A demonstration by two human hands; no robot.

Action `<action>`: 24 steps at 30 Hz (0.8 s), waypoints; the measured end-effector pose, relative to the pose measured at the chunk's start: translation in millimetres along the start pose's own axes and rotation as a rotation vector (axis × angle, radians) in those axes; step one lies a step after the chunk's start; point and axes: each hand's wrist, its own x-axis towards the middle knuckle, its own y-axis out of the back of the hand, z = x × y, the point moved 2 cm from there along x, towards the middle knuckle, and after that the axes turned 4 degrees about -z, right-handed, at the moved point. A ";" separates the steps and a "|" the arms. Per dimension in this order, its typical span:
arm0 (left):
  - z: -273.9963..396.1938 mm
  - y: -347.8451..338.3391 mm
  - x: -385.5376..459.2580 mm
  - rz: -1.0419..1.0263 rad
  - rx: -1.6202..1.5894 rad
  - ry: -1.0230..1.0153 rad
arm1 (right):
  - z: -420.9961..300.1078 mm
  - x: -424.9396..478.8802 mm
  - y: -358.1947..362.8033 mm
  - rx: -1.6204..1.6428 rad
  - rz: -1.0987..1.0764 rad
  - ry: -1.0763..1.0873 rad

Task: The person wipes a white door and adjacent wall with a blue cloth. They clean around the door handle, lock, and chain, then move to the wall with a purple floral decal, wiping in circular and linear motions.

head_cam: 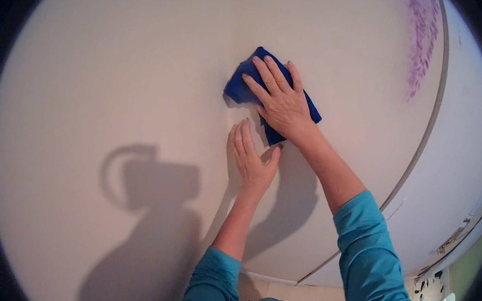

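A dark blue cloth [243, 86] lies spread against the pale wall panel [344, 74], just right of a vertical inside corner. Flat on top of it, my right hand [281, 96] presses it to the surface with fingers spread. The cloth sticks out past my fingertips on the left and below my wrist. My left hand [253, 162] is lower and a little to the left, close to the corner. It holds nothing; its fingers point up and the thumb stands apart, near the cloth's lower edge. Whether its fingertips touch the wall I cannot tell.
On the left, a plain wall [76, 98] carries my shadow. Purple painted marks [422, 36] run down the upper right. A grey edge strip [424, 139] curves beside a white panel [445, 171] at the right. Light flooring [280, 289] shows at the bottom.
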 end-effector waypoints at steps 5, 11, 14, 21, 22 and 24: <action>-10.2 11.1 -24.3 -0.061 -0.059 0.135 | -35.3 -23.9 -27.7 -0.072 -0.086 0.104; -21.4 8.7 -59.7 -0.143 0.060 0.126 | -49.1 -56.6 -43.9 -0.014 -0.127 0.245; -17.0 7.8 -47.0 -0.148 0.113 0.031 | -37.3 -57.7 -34.3 0.007 -0.062 0.196; -5.6 -12.0 -16.3 -0.159 0.224 -0.279 | 29.9 -120.0 7.0 -0.086 0.008 -0.302; -5.8 -16.6 -16.6 -0.199 0.194 -0.261 | 38.4 -133.8 10.7 -0.125 0.059 -0.358; -10.7 -29.9 -19.0 -0.188 0.231 -0.266 | 50.2 -160.9 14.5 -0.173 0.119 -0.493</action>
